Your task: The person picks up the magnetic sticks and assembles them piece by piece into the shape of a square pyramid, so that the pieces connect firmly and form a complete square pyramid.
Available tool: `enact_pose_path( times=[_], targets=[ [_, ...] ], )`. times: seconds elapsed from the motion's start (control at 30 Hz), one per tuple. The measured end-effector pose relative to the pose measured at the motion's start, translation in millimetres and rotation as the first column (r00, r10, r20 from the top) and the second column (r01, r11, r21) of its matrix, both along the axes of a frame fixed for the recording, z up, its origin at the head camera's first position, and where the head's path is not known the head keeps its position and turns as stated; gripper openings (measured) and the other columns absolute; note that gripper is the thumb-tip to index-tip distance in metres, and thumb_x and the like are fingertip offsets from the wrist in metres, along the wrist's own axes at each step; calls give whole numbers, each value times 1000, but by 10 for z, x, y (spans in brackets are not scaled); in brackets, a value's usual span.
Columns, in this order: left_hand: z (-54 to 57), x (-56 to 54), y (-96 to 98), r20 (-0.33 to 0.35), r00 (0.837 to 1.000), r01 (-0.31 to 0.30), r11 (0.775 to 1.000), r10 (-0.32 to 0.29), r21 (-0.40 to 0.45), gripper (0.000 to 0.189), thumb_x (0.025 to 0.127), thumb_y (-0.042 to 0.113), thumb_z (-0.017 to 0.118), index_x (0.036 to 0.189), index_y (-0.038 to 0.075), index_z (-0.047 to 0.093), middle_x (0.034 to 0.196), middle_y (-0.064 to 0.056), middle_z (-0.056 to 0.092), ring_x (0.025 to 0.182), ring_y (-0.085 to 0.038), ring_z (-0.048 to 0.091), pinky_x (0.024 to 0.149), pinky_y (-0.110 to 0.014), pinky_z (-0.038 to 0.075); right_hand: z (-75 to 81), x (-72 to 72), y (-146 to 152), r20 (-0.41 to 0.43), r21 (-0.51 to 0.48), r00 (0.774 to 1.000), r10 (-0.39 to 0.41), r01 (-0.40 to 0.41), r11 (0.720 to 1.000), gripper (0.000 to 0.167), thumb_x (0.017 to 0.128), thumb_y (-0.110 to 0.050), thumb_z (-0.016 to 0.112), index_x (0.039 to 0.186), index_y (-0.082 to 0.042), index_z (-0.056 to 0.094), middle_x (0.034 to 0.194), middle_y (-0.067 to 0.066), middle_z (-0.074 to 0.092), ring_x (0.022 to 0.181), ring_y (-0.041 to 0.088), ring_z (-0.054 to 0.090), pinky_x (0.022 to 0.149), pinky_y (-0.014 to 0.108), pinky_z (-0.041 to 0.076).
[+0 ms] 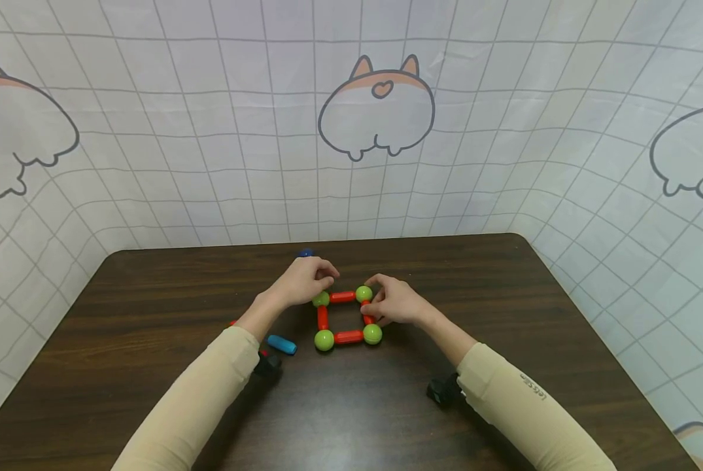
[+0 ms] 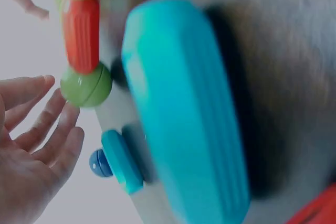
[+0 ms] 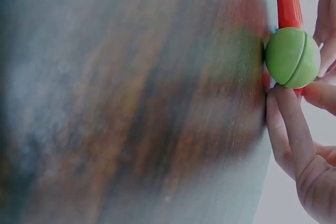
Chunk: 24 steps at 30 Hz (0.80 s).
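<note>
Four-sided in outline, a frame of red magnetic rods and green balls lies on the dark table. My right hand (image 1: 399, 301) grips its right side, thumb and fingers about the right red rod (image 1: 368, 318). In the right wrist view, fingertips lie right at the near right green ball (image 3: 292, 57), which partly hides that rod. My left hand (image 1: 301, 281) is by the far left green ball (image 1: 321, 299), fingers loosely spread. Its fingertips overlap that green ball (image 2: 86, 86) in the left wrist view, holding nothing.
A light blue rod (image 1: 282, 345) lies left of the frame. Beyond my left hand sits a dark blue ball (image 1: 307, 252), beside another light blue rod (image 2: 122, 161) in the left wrist view. Red pieces are partly hidden under my left forearm. A patterned white curtain (image 1: 239, 144) stands behind the table (image 1: 351, 405).
</note>
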<state>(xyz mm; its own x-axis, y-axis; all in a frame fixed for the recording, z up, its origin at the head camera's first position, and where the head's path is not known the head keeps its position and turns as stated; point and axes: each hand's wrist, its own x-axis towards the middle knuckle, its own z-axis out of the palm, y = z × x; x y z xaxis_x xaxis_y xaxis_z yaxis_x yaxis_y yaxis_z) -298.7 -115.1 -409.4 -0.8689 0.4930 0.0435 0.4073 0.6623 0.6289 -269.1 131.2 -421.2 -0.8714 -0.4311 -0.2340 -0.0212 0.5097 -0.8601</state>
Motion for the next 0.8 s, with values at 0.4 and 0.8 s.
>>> enact_pose_path(
  times=[0.4, 0.8],
  targets=[
    [39, -65, -338, -5, 993, -122, 993, 122, 2, 22, 102, 11, 63, 120, 1, 73, 104, -7, 71, 90, -23, 62, 80, -40, 53, -23, -9, 7, -10, 9, 1000, -2, 2, 1000, 57, 93, -8, 76, 142, 1, 49, 95, 15, 66, 77, 23, 70, 69, 37, 61],
    [-71, -90, -506, 106, 982, -142, 982, 155, -124, 30, 96, 12, 73, 124, 1, 71, 123, -16, 68, 111, -33, 63, 94, -49, 52, -51, -14, 0, 0, 7, 1000, 1, -1, 1000, 56, 94, -9, 75, 142, 0, 48, 96, 14, 67, 78, 24, 71, 70, 37, 61]
  ],
)
